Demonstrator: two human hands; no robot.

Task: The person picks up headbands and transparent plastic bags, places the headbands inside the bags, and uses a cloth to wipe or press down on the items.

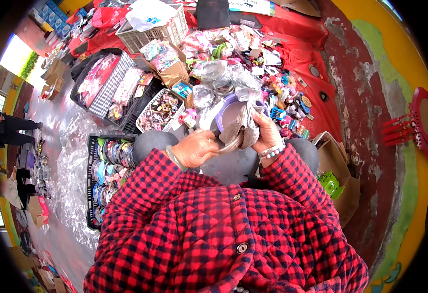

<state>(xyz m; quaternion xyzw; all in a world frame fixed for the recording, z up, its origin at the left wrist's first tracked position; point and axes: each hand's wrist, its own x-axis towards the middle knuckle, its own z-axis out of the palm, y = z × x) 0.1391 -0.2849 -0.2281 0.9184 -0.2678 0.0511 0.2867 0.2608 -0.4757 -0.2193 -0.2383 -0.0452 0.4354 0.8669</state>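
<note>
A grey-brown cloth is bunched between my two hands, above my lap. My right hand, with a beaded bracelet at its wrist, closes round the cloth's right side. My left hand has its fingers curled at the end of a narrow tan strip that runs into the cloth. Whether that strip is part of the cloth or a separate band, I cannot tell. Just behind the cloth stands a round purple-rimmed basin, partly hidden by it. Crumpled clear plastic bags lie beyond the basin.
Small colourful accessories pile up on a red cloth ahead. To the left are a white basket of hair ties and a black crate of headbands. A cardboard box stands at my right. People are far left.
</note>
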